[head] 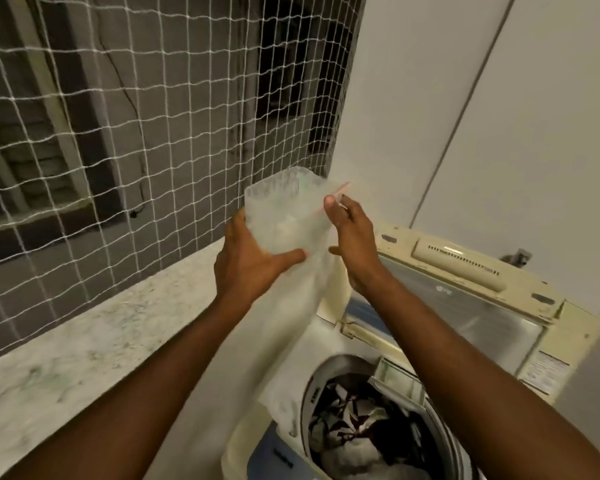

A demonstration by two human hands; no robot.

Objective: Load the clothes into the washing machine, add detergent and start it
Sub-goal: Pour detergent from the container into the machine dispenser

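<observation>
Both my hands hold a translucent plastic bag [284, 216] up in front of me, above the left edge of the washing machine [329, 334]. My left hand [253, 254] cups the bag from below and the left. My right hand [350, 233] pinches its upper right edge. A thin white sheet of plastic [295, 323] hangs down from the bag toward the drum. The top-loading machine's lid [465, 299] stands raised. In the open drum [368, 431] lie dark and white clothes. What the bag contains is too blurred to tell.
A marble-patterned counter [94, 344] runs along the left, beside the machine. Behind it a white net [146, 133] covers a dark grilled window. A white wall [499, 133] rises behind the machine.
</observation>
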